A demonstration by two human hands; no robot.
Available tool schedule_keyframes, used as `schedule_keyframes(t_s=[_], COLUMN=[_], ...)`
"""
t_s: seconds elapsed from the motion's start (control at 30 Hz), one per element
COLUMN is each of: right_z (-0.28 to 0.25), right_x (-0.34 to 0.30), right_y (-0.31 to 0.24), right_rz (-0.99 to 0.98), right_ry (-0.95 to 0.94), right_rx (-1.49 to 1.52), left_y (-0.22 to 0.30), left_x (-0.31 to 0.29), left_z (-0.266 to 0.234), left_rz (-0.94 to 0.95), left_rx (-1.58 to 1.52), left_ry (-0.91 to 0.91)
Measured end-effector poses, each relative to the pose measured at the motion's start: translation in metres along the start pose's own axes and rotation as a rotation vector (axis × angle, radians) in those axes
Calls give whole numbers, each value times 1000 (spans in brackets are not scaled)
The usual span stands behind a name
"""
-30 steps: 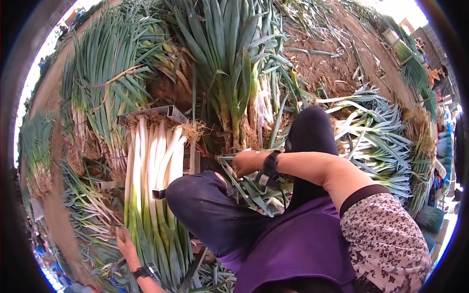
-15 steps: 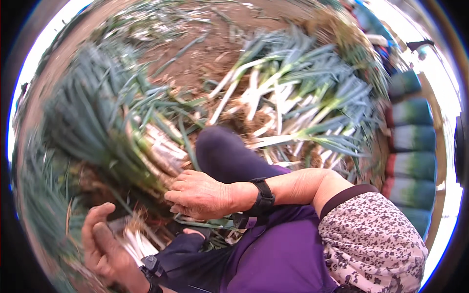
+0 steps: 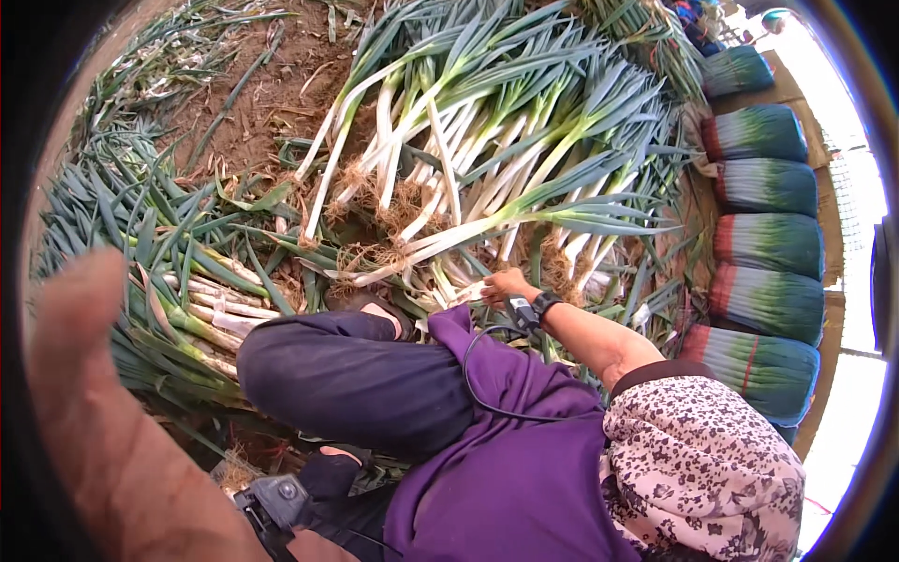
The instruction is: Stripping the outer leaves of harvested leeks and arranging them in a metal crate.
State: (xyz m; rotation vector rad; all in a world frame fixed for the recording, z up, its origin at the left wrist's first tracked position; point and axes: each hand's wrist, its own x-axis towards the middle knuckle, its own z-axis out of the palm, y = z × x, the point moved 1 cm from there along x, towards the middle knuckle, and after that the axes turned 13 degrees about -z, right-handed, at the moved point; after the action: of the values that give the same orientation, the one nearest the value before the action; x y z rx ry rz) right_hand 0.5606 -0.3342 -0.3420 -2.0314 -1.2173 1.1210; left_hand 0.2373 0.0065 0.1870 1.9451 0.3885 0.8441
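Note:
My left hand (image 3: pixel 89 365) is raised close at the left edge, smeared by motion; its fingers stretch upward and nothing shows in them. Farther out, my right hand (image 3: pixel 510 284) is at the near edge of a pile of long green onions (image 3: pixel 524 140) with white stalks, brown roots and green leaves. Its fingers are bent together against a pale stalk or skin (image 3: pixel 466 293); exactly what they hold is hard to make out. On the left, beyond my bent knee, lies another heap of green onions (image 3: pixel 211 309), its stalks pointing toward me.
Wrapped bundles of green onions (image 3: pixel 763 290) stand in a row along the right side. Brown soil (image 3: pixel 272 103) with loose leaves lies beyond the heaps. My bent leg (image 3: pixel 356 379) separates the left heap from my lap. A few roots (image 3: pixel 234 468) show beside my foot.
My right hand has moved from the left heap, across my knee, to the near edge of the right pile. My left hand has risen closer to the camera. The view has shifted.

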Motion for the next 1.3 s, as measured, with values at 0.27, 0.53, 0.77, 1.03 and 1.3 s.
schedule_keyframes(t_s=[0.27, 0.53, 0.77, 1.03, 1.3], right_z=[-31, -17, -31, -75, -56], right_x=[58, 123, 170, 166, 102], right_y=[35, -9, -164, -132, -13], right_rz=[222, 422, 271, 169, 280], right_ry=[560, 861, 1058, 1102, 774], right_rx=[1622, 798, 472, 293, -124], left_y=[-72, -116, -115, -116, -115], left_x=[-38, -75, -88, -75, -76], left_z=[66, 64, 53, 71, 65], left_rz=[-605, -661, -764, -747, -748], left_rx=[282, 440, 648, 646, 694], left_ry=[307, 286, 262, 197, 197])
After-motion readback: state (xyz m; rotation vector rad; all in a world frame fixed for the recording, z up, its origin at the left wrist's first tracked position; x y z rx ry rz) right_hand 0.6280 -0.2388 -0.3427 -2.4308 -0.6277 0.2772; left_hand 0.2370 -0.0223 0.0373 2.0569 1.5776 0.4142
